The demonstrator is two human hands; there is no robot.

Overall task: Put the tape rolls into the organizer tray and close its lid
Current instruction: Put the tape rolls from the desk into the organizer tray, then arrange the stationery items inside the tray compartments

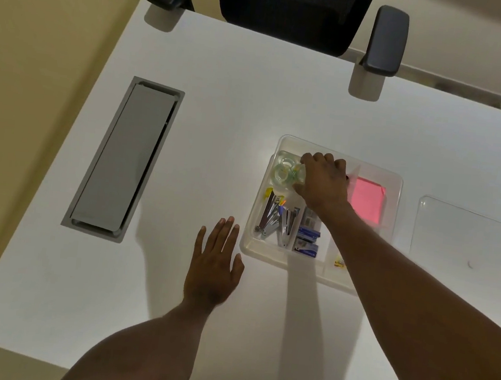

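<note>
Clear tape rolls (285, 172) are pinched by the right hand (324, 182); they should be seated flat in the organizer tray (269, 260), left hand (215, 266) spread

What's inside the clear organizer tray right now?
Clear tape rolls, pink notes, metal clips, blue boxes. The right hand hides the tray's middle.

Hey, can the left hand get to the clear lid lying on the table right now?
Probably not easily. The lid lies right of the organizer tray, while the left hand rests flat on the table left of it. The right hand, over the tape rolls, and its forearm cross that path.
</note>
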